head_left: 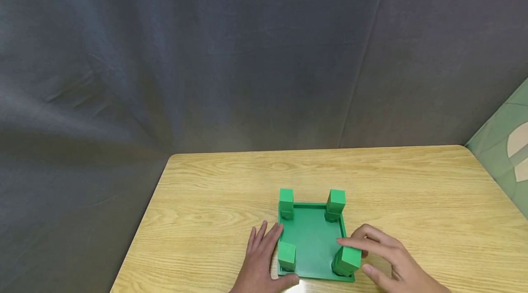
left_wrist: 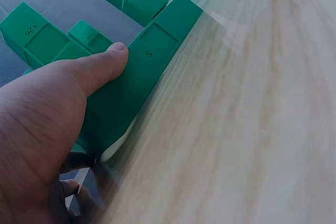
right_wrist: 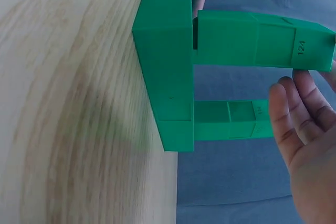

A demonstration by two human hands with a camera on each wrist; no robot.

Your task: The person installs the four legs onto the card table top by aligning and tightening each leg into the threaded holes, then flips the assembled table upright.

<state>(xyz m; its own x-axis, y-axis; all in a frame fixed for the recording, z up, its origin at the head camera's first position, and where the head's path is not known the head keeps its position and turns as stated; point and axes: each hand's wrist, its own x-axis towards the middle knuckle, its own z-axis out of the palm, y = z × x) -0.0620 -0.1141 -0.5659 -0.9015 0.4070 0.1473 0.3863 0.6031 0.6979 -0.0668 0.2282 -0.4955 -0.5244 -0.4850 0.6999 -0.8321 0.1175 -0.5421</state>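
Observation:
A square green tray [head_left: 312, 235] with low walls carries a tall green block standing at each corner. My left hand [head_left: 261, 263] rests at its near left corner, fingers straight and spread along the left wall. In the left wrist view the thumb presses on the near wall [left_wrist: 152, 43], beside a block [left_wrist: 32, 31] marked 126. At the near right corner my right hand [head_left: 392, 256] is bent round the top of a tilted block [head_left: 349, 258], its index finger across the far side. The right wrist view shows fingertips touching this block [right_wrist: 273, 40], marked 124.
The far left block [head_left: 286, 201] and far right block [head_left: 336, 202] stand at the tray's back corners. Under the tray is a wood-grain table [head_left: 206, 206]. A dark grey cloth [head_left: 264, 54] hangs behind, with a pale green patterned surface [head_left: 501, 137] at the right.

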